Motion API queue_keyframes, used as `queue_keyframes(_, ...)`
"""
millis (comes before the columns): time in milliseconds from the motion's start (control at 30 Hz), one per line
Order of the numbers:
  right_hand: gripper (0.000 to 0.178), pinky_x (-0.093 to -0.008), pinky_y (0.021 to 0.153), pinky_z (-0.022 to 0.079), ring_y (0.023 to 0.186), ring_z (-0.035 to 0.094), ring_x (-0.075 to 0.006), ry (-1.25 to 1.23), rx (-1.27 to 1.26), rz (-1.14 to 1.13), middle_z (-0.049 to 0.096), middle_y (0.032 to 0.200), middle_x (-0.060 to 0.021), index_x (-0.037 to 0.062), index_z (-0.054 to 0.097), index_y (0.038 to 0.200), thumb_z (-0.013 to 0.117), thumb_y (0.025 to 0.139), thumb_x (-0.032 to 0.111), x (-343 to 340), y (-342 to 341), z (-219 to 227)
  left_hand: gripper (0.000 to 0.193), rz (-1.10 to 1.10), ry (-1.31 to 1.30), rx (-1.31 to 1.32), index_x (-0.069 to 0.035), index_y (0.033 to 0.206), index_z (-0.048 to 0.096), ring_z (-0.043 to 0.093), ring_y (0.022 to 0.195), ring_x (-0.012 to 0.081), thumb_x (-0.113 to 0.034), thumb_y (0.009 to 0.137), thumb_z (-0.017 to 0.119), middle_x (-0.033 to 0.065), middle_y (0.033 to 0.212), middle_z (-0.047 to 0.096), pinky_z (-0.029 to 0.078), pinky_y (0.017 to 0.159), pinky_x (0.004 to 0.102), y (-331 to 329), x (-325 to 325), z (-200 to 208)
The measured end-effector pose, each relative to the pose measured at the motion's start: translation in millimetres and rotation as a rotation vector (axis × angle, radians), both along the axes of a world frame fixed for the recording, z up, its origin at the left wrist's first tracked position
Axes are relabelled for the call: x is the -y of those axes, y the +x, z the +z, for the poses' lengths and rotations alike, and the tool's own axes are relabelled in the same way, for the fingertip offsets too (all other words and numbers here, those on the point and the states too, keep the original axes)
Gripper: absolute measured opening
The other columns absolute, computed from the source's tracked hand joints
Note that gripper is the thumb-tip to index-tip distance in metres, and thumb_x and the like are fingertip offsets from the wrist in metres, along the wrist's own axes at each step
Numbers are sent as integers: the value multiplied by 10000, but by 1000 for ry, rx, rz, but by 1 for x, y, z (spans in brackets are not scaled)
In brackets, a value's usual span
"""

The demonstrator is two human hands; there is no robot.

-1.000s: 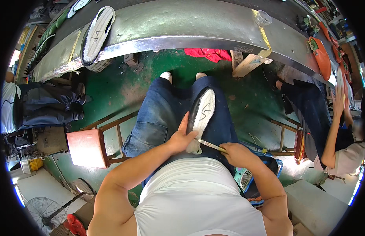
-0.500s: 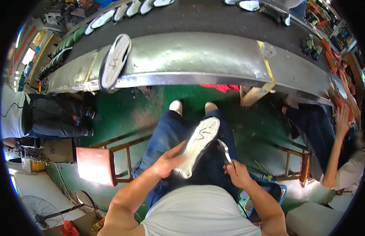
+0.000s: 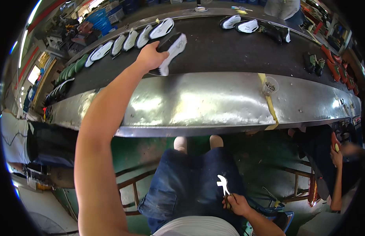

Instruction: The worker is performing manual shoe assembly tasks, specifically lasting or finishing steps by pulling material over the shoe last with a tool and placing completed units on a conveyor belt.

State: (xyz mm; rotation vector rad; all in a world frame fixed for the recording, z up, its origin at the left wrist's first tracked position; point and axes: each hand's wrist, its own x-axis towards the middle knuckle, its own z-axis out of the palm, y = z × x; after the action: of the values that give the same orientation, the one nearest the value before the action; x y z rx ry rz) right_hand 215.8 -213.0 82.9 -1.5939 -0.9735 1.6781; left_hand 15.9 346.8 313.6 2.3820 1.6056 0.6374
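My left hand (image 3: 152, 57) reaches far forward over the dark belt, closed on a shoe (image 3: 175, 53) with a black upper and a white underside. The shoe is tilted on its side above the belt, its white underside facing right. Low over my lap, my right hand (image 3: 236, 204) grips a pair of pincers (image 3: 223, 184) by the handles, the shiny metal head pointing away from me. Just beyond the held shoe, a similar white-bottomed shoe (image 3: 162, 28) lies at the end of a row on the belt.
A metal ledge (image 3: 214, 98) runs along the near side of the belt, with a clear cup of small metal bits (image 3: 270, 86) by a yellow strip. Red shoes (image 3: 333, 67) stand at far right. Other people sit or stand at both sides. A stool (image 3: 129, 185) is beside my left leg.
My left arm has swung from my lap up and forward over the belt, with a shoe in its hand. No shoe is over my lap now. The pincers stay in my right hand. My view has tilted upward.
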Motion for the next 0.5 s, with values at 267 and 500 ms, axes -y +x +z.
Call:
queue_keyframes(267, 346, -302, 742, 557, 776, 706, -155, -33, -57, -90, 725, 871, -99, -25, 642, 1040, 436, 1068, 252, -4, 6, -8, 540, -56, -132, -359, -89, 1433, 492, 405, 1406, 412, -186, 905, 550, 150, 1477, 505, 403, 1112, 479, -4, -53, -45)
queue_keyframes(500, 364, -301, 724, 561, 774, 702, -159, -8, -167, -107, 722, 913, -106, -47, 618, 1074, 420, 1077, 258, 3, 6, -19, 565, 351, -345, -646, -79, 1344, 578, 667, 1107, 314, -382, 883, 700, 186, 1075, 720, 514, 958, 444, -216, -37, -24)
